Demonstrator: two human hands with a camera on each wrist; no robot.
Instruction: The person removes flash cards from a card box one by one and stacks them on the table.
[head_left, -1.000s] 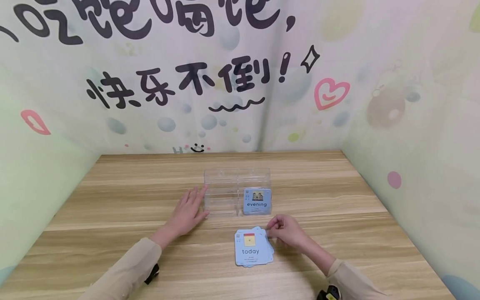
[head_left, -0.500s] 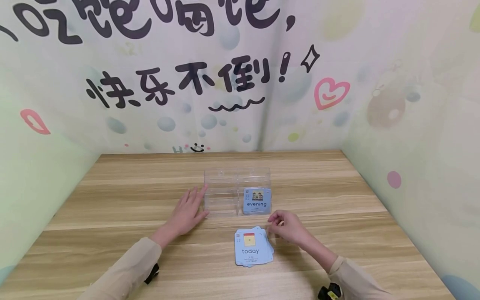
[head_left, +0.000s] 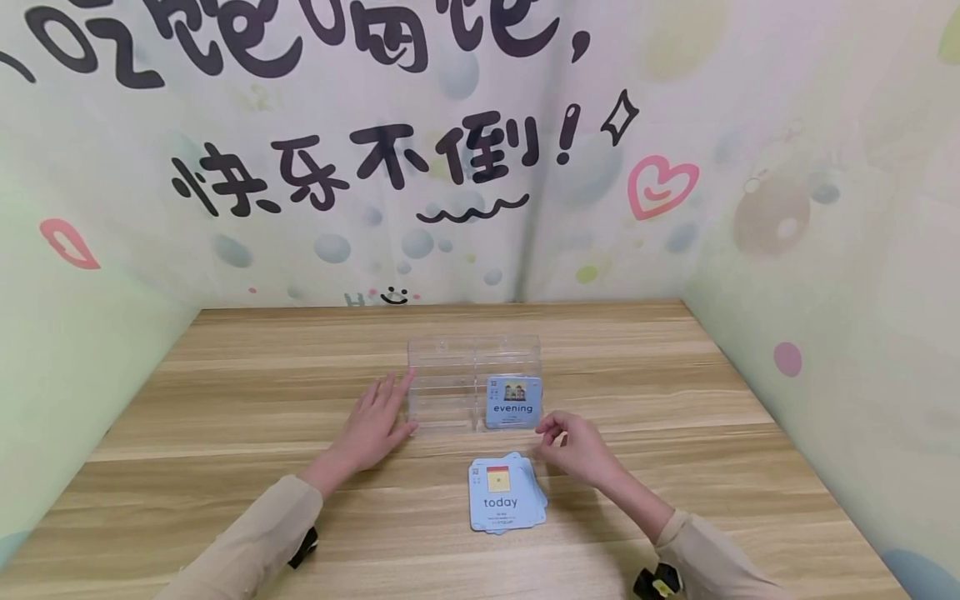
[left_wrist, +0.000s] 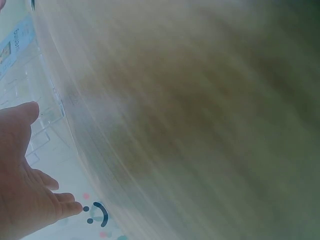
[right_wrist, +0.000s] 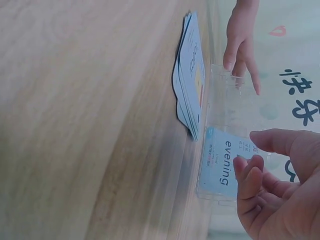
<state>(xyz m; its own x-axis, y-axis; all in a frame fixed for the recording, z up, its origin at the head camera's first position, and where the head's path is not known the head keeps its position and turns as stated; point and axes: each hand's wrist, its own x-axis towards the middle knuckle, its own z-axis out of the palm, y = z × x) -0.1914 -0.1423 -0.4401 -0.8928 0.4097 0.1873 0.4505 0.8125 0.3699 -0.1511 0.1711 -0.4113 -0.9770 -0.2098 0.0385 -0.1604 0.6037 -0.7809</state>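
A clear plastic card holder (head_left: 442, 408) stands mid-table, its pockets in two columns. In its lower right pocket sits a blue "evening" card (head_left: 514, 410). My left hand (head_left: 371, 430) rests beside the holder's left side, fingers extended, with fingertip and thumb right at its edge. Nearer me lies a loose stack of blue cards (head_left: 504, 498), a "today" card on top. Between stack and holder, off to the right, hovers my right hand (head_left: 576, 448). The right wrist view shows its thumb (right_wrist: 275, 141) apart from the loosely bent fingers, nothing between them.
The wood-grain table (head_left: 255, 375) ends at the back against a printed fabric wall (head_left: 315, 250) with large black lettering. Similar fabric panels stand on both sides. A black band (head_left: 658, 582) is on the right wrist.
My right hand has moved away from the card stack, slightly up and forward toward the holder's lower right corner. The left hand, holder and cards have stayed in place.
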